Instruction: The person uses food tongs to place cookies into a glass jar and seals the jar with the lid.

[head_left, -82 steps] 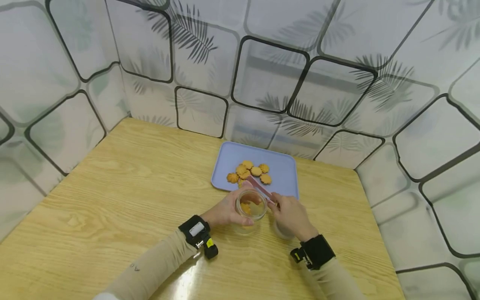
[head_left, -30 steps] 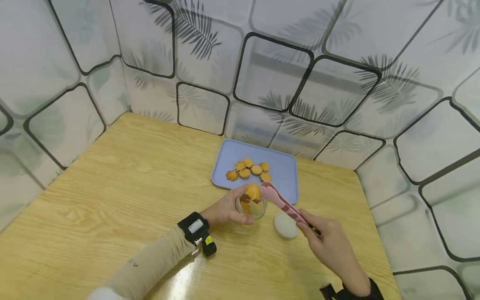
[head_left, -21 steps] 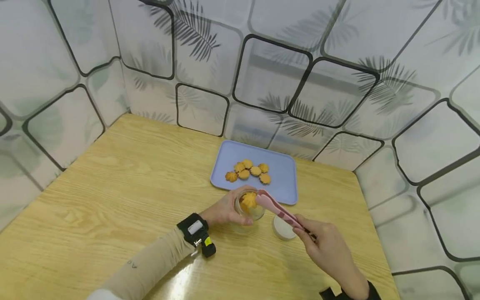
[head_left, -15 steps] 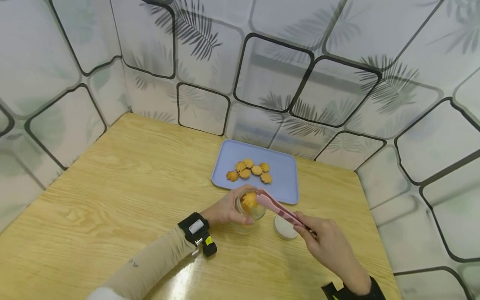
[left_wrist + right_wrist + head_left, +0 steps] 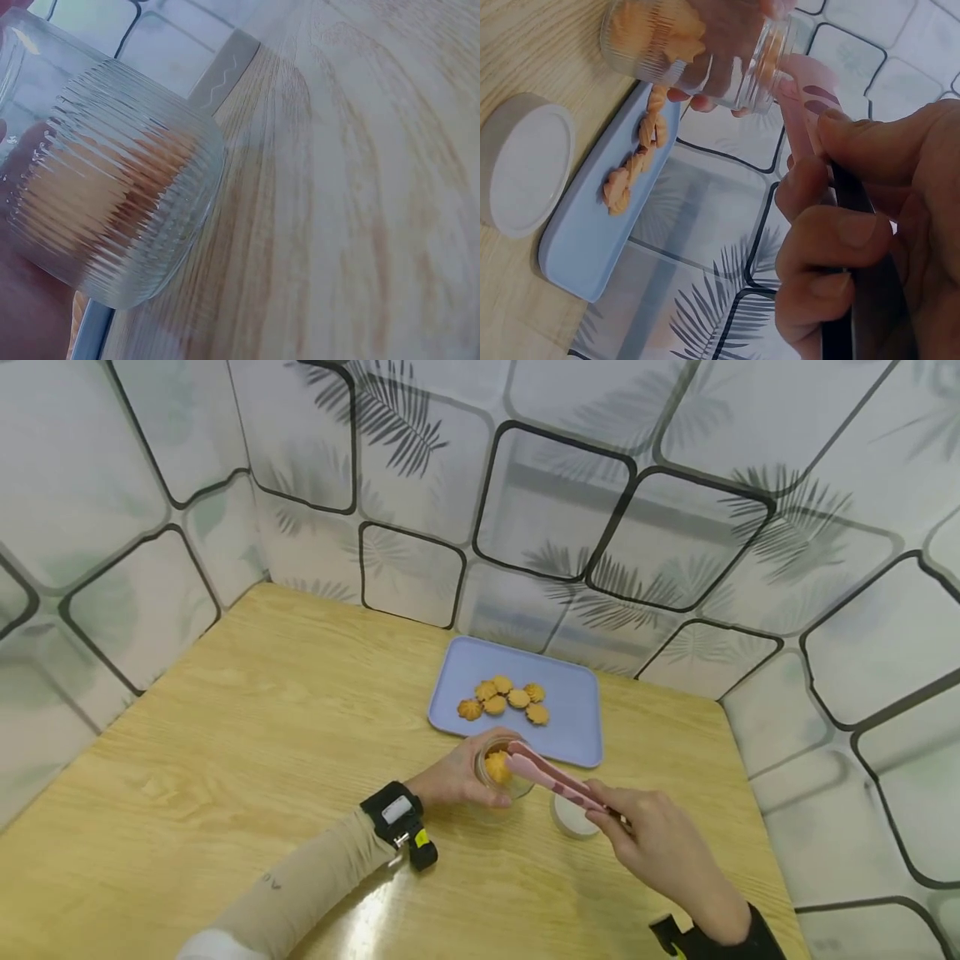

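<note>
My left hand [image 5: 459, 774] grips a clear ribbed glass jar [image 5: 127, 187] around its side, with its mouth facing up. Several cookies [image 5: 656, 34] show through the glass at the bottom. In my right hand [image 5: 663, 847] are pink tongs [image 5: 553, 779] with dark handles, pinched between thumb and fingers in the right wrist view. The tongs' tips sit at the jar's mouth, on a flower-shaped cookie [image 5: 497, 767] that is inside the rim. From the head view I cannot tell whether the tips still clamp it.
Behind the jar lies a blue tray [image 5: 573, 714] with several cookies [image 5: 517, 698] grouped on it. A white round lid [image 5: 573, 820] rests on the wooden table [image 5: 315, 693], right of the jar and partly under the tongs. Patterned curtains [image 5: 412, 568] border the table's back and sides.
The tongs have brought a cookie from the tray to the jar and lowered it into the mouth. My right hand has shifted right and toward me; my left hand keeps holding the jar.
</note>
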Tool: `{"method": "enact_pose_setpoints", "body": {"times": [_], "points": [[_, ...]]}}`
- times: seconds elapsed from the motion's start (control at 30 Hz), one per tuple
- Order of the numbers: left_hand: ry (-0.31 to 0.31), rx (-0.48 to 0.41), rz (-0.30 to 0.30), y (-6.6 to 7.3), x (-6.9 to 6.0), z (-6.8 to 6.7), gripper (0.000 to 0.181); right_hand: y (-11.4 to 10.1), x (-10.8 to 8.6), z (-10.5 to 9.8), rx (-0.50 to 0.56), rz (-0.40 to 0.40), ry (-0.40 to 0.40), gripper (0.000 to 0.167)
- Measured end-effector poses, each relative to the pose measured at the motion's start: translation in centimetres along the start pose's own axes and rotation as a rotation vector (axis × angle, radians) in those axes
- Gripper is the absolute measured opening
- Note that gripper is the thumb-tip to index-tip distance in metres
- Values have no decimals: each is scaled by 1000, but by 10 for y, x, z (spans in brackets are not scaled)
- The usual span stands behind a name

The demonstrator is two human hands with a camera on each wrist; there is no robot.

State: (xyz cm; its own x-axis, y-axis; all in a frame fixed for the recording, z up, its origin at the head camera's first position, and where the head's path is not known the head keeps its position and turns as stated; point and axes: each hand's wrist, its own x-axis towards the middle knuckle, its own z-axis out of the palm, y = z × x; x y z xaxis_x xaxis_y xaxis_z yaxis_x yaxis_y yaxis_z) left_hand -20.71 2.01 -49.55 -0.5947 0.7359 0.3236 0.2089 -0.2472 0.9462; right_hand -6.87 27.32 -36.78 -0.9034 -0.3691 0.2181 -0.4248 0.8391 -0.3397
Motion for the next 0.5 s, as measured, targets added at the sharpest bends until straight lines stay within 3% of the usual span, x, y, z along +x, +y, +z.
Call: {"method": "enact_pose_setpoints", "body": {"times": [0.13,0.33,0.5], "points": [[-11,-3,-6,0,-1,-1,72,-1,4,-2,-18,-13,-26,34],[11,73,-68,2,-2,-4,80,0,11,-6,1,14,-59,37],[-10,27,-8,1,1,-2,75,14,17,-5,-26,107,-5,45]]}}
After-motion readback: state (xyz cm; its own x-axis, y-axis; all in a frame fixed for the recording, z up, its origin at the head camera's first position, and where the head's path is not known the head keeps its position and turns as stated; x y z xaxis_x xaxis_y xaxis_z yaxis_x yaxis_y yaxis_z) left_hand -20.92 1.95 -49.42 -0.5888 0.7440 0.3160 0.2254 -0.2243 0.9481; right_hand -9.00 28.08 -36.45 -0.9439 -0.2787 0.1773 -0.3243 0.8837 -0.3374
